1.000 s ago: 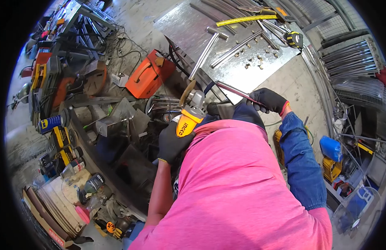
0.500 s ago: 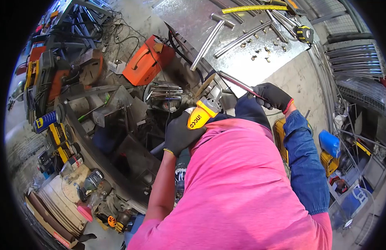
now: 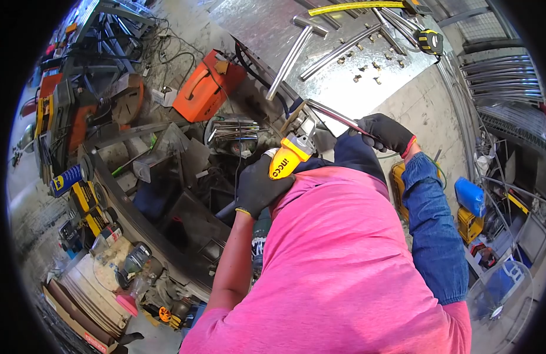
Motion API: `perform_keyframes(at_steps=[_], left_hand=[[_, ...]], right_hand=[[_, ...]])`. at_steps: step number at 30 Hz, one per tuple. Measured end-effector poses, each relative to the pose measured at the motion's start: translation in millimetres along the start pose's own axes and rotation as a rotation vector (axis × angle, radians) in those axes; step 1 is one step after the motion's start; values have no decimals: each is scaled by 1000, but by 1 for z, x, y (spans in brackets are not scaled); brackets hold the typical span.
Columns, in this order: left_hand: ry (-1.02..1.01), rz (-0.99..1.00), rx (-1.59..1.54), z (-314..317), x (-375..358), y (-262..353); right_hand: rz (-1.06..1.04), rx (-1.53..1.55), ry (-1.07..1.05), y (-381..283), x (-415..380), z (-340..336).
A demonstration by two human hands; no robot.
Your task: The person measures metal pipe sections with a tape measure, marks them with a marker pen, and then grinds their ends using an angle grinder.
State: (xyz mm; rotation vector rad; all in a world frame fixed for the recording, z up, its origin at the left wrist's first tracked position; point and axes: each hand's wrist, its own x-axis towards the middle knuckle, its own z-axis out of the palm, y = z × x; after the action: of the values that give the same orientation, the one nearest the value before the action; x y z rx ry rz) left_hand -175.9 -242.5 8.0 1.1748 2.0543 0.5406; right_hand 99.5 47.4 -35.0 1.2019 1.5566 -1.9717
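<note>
In a dark glove, my left hand [image 3: 258, 184] is wrapped round the body of a yellow angle grinder [image 3: 289, 154]. The grinder's head and disc point up and away from me, close to the far end of a thin metal tube [image 3: 335, 115]. My gloved right hand [image 3: 386, 133] grips the near end of that tube, its fingers closed over it. The tube slants from my right hand up to the left, and its tip overlaps the disc in this view. My dark-clad knee lies just under the tube.
Beyond my hands, a shiny metal sheet [image 3: 338, 65] bears steel tubes, several small brass-coloured pieces, a yellow tape measure [image 3: 429, 42] and its extended blade. An orange machine case [image 3: 205, 88] stands to the left. A blue spray can [image 3: 66, 180] is at far left.
The grinder's disc has turned and shifted slightly against the tube's tip. Both hands keep their hold, and the whole view has shifted a little.
</note>
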Motion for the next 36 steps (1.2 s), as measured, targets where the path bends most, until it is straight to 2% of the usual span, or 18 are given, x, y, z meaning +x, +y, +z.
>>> perform_keyframes(at_steps=[27, 30, 36], left_hand=[[-72, -53, 41, -5, 4, 5], [-11, 3, -15, -1, 3, 2], [-26, -13, 29, -7, 4, 8]], right_hand=[[-26, -7, 23, 4, 2, 2], [-32, -3, 21, 1, -1, 1], [-58, 11, 16, 2, -2, 1]])
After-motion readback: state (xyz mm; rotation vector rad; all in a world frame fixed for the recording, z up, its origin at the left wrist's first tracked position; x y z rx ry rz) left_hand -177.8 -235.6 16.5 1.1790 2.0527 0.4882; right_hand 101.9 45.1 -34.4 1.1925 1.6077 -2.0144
